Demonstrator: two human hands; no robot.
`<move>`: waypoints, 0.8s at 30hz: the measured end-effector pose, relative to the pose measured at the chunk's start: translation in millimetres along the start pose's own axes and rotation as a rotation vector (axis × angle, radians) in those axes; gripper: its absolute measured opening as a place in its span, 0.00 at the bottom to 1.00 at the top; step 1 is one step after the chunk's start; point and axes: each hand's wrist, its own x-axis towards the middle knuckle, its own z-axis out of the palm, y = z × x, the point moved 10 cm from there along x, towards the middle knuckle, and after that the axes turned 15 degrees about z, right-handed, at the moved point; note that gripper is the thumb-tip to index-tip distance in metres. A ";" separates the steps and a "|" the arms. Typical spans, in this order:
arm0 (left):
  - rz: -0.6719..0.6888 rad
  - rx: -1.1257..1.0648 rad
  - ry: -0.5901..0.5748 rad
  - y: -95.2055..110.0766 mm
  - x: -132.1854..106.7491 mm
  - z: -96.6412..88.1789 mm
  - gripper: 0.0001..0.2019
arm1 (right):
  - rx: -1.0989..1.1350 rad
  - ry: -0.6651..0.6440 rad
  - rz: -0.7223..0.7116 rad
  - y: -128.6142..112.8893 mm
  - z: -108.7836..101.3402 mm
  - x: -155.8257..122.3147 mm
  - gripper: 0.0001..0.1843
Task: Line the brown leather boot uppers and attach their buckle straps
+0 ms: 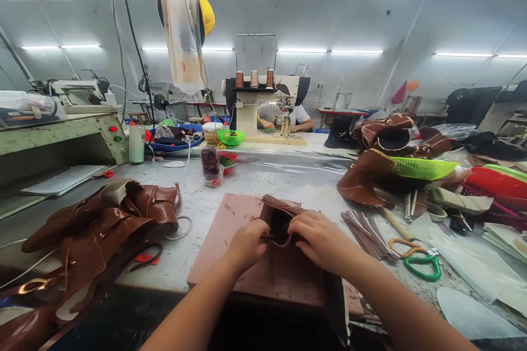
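A brown leather boot upper (269, 211) rests on a pinkish-brown board (220, 238) in front of me, its opening facing me and its inside dark. My left hand (248, 242) pinches the left side of the opening's edge between thumb and fingers. On the right side of that edge, my right hand (312, 237) grips with curled fingers, and its fingertips are partly hidden. The near rim sags in a curve between both hands. Part of the upper hangs over the board's front edge, below my right wrist.
Brown leather uppers (111, 233) are heaped at left, others (364, 178) at right near a green basket (424, 168). Leather strips (364, 233), an orange handle loop (405, 247) and a green one (423, 267) lie right. Beyond a sewing machine (251, 112) sits another person (302, 116).
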 end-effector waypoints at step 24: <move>-0.311 -1.368 -0.243 74.3 -93.4 28.3 0.25 | 0.089 -0.514 -0.371 -62.6 -2.5 -42.7 0.09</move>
